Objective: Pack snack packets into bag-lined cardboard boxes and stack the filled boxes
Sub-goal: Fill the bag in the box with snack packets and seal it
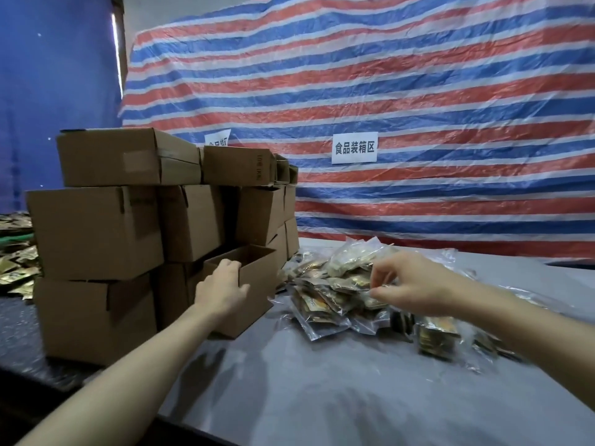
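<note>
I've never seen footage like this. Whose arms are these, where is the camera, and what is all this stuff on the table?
There is no machine here. These are a person's two bare arms, filmed by one wide-angle camera worn on the head, looking forward and down. That is why the arms enter from the bottom of the picture. The left hand grips the near rim of a small open cardboard box on the grey table. The right hand reaches into a pile of clear bags holding snack packets; whether it already pinches one is too blurred to tell. To the left stands a stack of closed cardboard boxes. Behind hangs a striped tarp with a paper sign.
</note>
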Tool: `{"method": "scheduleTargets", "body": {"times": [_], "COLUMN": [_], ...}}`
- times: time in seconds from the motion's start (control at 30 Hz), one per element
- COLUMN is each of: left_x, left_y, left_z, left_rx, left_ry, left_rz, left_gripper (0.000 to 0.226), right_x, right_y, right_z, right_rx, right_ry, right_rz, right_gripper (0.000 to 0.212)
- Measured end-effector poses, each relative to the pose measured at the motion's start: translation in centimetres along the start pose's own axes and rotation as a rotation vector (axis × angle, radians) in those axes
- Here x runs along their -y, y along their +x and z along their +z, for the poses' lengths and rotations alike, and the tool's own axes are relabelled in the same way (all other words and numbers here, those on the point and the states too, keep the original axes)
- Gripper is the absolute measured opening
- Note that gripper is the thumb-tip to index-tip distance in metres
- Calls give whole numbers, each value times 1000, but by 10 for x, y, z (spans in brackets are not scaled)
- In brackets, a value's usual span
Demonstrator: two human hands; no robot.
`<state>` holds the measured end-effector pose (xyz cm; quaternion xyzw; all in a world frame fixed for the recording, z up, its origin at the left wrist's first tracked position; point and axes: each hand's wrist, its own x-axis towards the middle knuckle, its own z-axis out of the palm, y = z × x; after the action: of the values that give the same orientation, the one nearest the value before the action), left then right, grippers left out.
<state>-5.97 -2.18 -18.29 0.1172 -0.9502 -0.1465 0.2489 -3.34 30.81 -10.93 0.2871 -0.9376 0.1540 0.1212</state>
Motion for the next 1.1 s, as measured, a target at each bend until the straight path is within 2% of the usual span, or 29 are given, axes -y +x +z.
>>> {"method": "scheduleTargets", "body": {"times": [0.17,0.3,0.47,0.63,0.73,0.9,1.0,1.1], "left_x": [-9,-27,-60,-88,-108,-135,-143,-146], "left_y": [-4,-12,-30,-61,-89,-135,-146,-147], "left_z": [12,12,-2,-26,-38,-49,-52,-47], "left_rx": [-115,-60,10,103,123,71,81,111], "left_ry": [-83,-25,153,288,303,231,93,-102], "left_rz": [-22,-5,46,70,159,374,501,602], "left_gripper": [25,15,15,14,14,15,23,17], "right_x": [-13,-24,-30,-34,-37,-46,-51,-57], "right_y": [-14,-19,-24,-28,-30,-35,-33,-32], "right_z": [-5,-10,-13,-11,-9,-6,-1,-1], "right_rx": [25,34,24,22,47,151,22,-71], "right_ry": [-56,-59,-27,-22,-33,-38,-15,-19], "right_rz": [11,31,27,25,47,99,150,252], "right_gripper": [15,15,16,8,10,46,38,41]}}
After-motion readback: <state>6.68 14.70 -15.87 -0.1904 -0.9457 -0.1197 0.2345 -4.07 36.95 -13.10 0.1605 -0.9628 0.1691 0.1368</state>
